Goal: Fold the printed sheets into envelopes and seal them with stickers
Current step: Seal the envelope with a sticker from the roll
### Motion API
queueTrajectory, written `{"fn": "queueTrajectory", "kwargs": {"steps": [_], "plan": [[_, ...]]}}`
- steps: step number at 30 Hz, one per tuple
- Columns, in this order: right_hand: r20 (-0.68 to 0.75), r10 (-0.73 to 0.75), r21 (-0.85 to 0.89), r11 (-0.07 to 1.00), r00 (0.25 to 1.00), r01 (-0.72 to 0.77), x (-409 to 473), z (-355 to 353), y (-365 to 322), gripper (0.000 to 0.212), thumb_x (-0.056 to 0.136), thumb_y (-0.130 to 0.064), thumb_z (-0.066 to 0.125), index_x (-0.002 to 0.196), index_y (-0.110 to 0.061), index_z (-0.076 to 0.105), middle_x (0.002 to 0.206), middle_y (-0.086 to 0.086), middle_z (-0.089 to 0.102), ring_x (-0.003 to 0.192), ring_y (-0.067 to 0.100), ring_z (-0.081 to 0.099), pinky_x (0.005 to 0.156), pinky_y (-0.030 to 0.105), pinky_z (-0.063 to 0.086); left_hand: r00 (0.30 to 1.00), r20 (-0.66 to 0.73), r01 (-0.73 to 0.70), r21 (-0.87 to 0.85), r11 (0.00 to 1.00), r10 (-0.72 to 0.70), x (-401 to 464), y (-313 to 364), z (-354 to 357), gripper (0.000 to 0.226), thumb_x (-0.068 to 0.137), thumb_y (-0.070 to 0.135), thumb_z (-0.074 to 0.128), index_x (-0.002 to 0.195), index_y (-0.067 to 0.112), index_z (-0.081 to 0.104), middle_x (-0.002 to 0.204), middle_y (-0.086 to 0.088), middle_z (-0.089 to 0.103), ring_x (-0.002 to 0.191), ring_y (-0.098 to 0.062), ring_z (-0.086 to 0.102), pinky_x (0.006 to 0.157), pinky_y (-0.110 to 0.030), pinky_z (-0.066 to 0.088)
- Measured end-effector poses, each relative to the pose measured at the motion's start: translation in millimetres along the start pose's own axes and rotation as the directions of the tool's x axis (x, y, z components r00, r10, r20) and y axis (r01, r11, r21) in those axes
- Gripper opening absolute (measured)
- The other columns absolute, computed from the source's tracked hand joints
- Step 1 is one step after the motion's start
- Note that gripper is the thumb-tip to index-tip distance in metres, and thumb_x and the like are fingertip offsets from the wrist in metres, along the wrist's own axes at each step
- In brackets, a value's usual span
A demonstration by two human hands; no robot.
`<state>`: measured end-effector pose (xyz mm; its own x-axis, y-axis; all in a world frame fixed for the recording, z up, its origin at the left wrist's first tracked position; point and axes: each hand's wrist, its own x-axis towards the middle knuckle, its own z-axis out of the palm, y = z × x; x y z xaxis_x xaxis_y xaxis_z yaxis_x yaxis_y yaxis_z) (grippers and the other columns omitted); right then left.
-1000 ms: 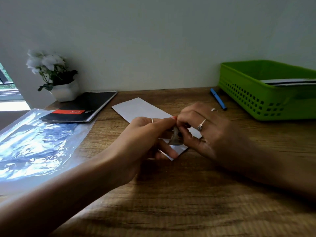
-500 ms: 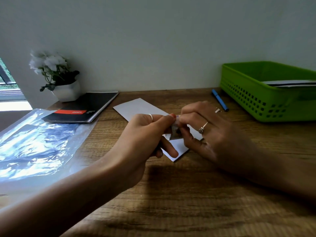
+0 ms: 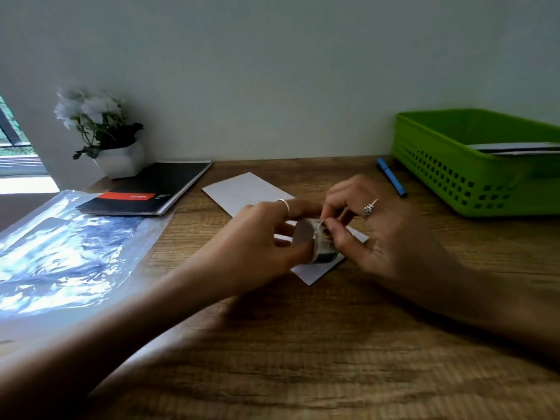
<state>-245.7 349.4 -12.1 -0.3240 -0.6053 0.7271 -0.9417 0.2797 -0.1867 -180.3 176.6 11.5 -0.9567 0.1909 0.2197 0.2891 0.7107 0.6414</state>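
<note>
Since the earlier frame the roll point(image 3: 315, 242) has turned: its flat round face now points at the camera, where before only a dark edge showed between the fingers. Both hands sit about where they were.

Left hand point(image 3: 263, 237) grips the roll, fingers curled round it. Right hand point(image 3: 372, 228) pinches at the roll's top edge with thumb and forefinger, likely picking the free end of a sticker strip; cannot tell if any has lifted.

Envelope point(image 3: 242, 192): white folded sheet flat on the table point(image 3: 303, 344), directly under and behind both hands, one corner poking out below the roll. Looks folded; no sticker visible on it, though the middle is hidden by the hands.

Tray point(image 3: 454, 177) far right of the right hand holds papers, finished or not I cannot tell. Pen point(image 3: 391, 177) lies between right hand and tray.

Status guess: folding done for this one, sealing not yet. Left: free a sticker, press it on, then the remaining sheets.
</note>
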Motion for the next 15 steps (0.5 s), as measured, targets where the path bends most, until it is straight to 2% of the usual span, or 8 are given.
{"fn": "queueTrajectory", "kwargs": {"steps": [2, 5, 7, 9, 10, 13, 15], "plan": [[0.024, -0.017, 0.008, 1.000, 1.000, 0.017, -0.8, 1.5, -1.1, 0.010, 0.090, -0.018, 0.048, 0.095, -0.014, 0.056, 0.097, -0.007, 0.049, 0.085, 0.002, 0.047, 0.076, 0.012, 0.041, 0.995, -0.077, -0.055, 0.108, 0.993, 0.064, -0.4, -1.2, 4.0, 0.032, 0.089, 0.014, 0.056, 0.108, 0.038, 0.063, 0.093, 0.023, 0.064, 0.090, 0.014, 0.059, 0.078, -0.001, 0.044], [0.036, -0.017, 0.009, 1.000, 0.999, 0.017, -1.2, 3.5, -2.4, 0.012, 0.090, -0.020, 0.046, 0.095, -0.013, 0.055, 0.096, -0.004, 0.049, 0.082, 0.006, 0.048, 0.071, 0.022, 0.045, 0.967, -0.194, -0.105, 0.281, 0.954, 0.164, -1.5, -1.7, 5.3, 0.025, 0.088, 0.011, 0.058, 0.106, 0.024, 0.070, 0.084, 0.020, 0.065, 0.073, 0.022, 0.053, 0.070, 0.007, 0.036], [0.029, -0.016, 0.001, 1.000, 0.999, 0.016, -1.3, 3.1, -3.3, 0.012, 0.090, -0.020, 0.045, 0.095, -0.013, 0.054, 0.095, -0.005, 0.048, 0.081, 0.006, 0.047, 0.070, 0.022, 0.044, 0.943, -0.221, -0.146, 0.391, 0.909, 0.247, -3.2, -1.2, 5.6, 0.023, 0.086, 0.008, 0.062, 0.104, 0.018, 0.072, 0.081, 0.012, 0.070, 0.082, 0.016, 0.052, 0.070, 0.009, 0.032], [0.018, -0.018, -0.012, 1.000, 1.000, 0.019, -1.9, 2.3, -3.9, 0.010, 0.090, -0.019, 0.045, 0.094, -0.014, 0.053, 0.095, -0.006, 0.046, 0.080, 0.004, 0.045, 0.070, 0.018, 0.042, 0.920, -0.245, -0.164, 0.466, 0.869, 0.305, -3.5, -3.8, 6.3, 0.023, 0.084, 0.008, 0.063, 0.105, 0.015, 0.071, 0.082, 0.004, 0.074, 0.099, 0.004, 0.048, 0.075, 0.007, 0.031], [0.014, -0.021, -0.022, 1.000, 1.000, 0.022, -2.5, 1.7, -4.1, 0.010, 0.090, -0.018, 0.045, 0.094, -0.014, 0.053, 0.095, -0.008, 0.044, 0.080, 0.003, 0.044, 0.070, 0.016, 0.040, 0.912, -0.260, -0.160, 0.487, 0.859, 0.318, -3.2, -5.3, 6.8, 0.023, 0.084, 0.010, 0.061, 0.105, 0.015, 0.071, 0.082, 0.003, 0.074, 0.101, 0.001, 0.047, 0.077, 0.006, 0.032], [0.000, -0.030, -0.041, 0.999, 1.000, 0.030, -3.7, 1.7, -3.5, 0.009, 0.090, -0.018, 0.046, 0.094, -0.014, 0.053, 0.097, -0.010, 0.042, 0.082, 0.001, 0.042, 0.071, 0.014, 0.039, 0.905, -0.284, -0.144, 0.494, 0.857, 0.316, -2.1, -8.0, 7.8, 0.025, 0.084, 0.012, 0.060, 0.106, 0.015, 0.070, 0.084, 0.003, 0.074, 0.101, 0.000, 0.048, 0.076, 0.004, 0.035], [-0.003, -0.040, -0.064, 0.997, 0.999, 0.039, -4.4, 1.2, -3.3, 0.010, 0.091, -0.018, 0.045, 0.095, -0.013, 0.053, 0.098, -0.010, 0.042, 0.083, 0.003, 0.044, 0.072, 0.017, 0.041, 0.898, -0.306, -0.139, 0.483, 0.865, 0.316, -1.7, -7.8, 8.2, 0.026, 0.085, 0.014, 0.057, 0.107, 0.015, 0.071, 0.085, 0.002, 0.075, 0.096, -0.002, 0.053, 0.074, -0.005, 0.041]]}}
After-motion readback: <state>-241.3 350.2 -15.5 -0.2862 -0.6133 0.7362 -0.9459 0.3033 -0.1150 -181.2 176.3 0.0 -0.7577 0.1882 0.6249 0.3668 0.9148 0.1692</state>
